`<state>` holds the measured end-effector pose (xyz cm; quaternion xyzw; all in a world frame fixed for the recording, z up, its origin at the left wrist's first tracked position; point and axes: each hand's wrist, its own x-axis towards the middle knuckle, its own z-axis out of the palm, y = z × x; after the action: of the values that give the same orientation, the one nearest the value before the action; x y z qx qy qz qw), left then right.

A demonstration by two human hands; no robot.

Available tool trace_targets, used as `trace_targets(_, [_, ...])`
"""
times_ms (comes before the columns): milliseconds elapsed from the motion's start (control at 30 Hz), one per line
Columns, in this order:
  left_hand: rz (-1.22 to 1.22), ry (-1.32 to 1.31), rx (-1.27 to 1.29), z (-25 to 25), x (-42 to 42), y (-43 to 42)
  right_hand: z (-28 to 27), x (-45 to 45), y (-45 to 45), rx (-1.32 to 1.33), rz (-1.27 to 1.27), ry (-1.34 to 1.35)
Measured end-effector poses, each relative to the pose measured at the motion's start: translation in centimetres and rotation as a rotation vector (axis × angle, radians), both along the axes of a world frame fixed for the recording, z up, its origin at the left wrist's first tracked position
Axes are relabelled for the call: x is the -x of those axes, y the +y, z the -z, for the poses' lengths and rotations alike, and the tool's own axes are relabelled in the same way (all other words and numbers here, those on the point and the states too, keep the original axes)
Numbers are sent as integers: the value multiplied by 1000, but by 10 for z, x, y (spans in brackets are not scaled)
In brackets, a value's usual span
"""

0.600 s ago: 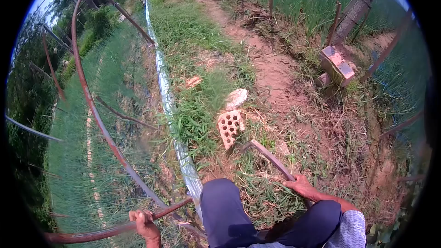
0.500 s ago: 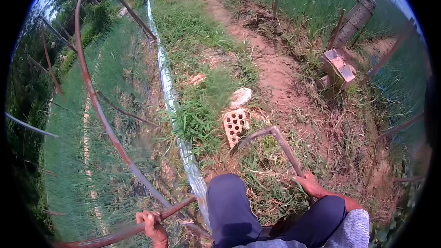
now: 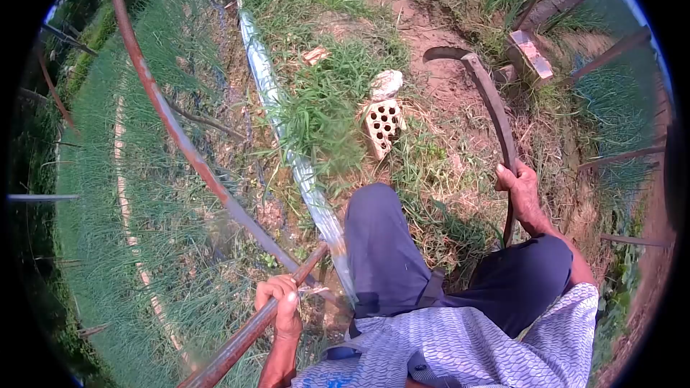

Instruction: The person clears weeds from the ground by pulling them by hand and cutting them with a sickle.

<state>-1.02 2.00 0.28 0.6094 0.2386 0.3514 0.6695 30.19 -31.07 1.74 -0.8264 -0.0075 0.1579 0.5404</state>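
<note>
The right hand (image 3: 519, 188) has its fingers wrapped around the curved brown handle (image 3: 492, 100) of a tool with a dark, hooked blade (image 3: 444, 52). A moment ago the blade was low, just by the bottom of the pale brick full of round holes (image 3: 382, 126). Now it is past the brick, over the bare reddish dirt path (image 3: 417, 25), so it looks to be off the weeds there. The left hand (image 3: 279, 300) is still closed around a rusty brown metal pipe (image 3: 241, 345).

The handle's low end goes out of sight by the dark blue trouser knee (image 3: 535, 266). The pipe's near end is cut off. I can't tell if the blade touches the dirt.
</note>
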Motion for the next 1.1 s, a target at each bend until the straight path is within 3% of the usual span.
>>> trace_targets(167, [-24, -20, -7, 0, 0, -3, -42, -8, 37, -39, -93, -170])
trace_targets(367, [-118, 22, -1, -10, -2, -11, -19, -34, 69, 92, -218, 65])
trace_targets(433, [-150, 22, -1, -8, -5, -15, 11, -44, 79, 32, -280, 51])
trace_targets(633, [-335, -28, -2, -1, -14, -20, 97, -52, 85, 407, -785, -22])
trace_targets(767, [-402, -7, -11, -1, -17, -23, 158, -53, 72, 415, -1164, -230])
trace_targets(867, [-496, 19, -27, -3, -29, -28, 208, -58, 69, 372, -1352, -190])
trace_targets(967, [-516, 15, -32, -2, -32, -29, 179, -83, 87, 310, -1330, -185])
trace_targets(1033, [-522, -8, -49, -3, -29, -28, 182, -112, 106, 226, -999, -234])
trace_targets(1100, [-538, -6, -65, -1, -30, -31, 197, -159, 132, 169, -895, -604])
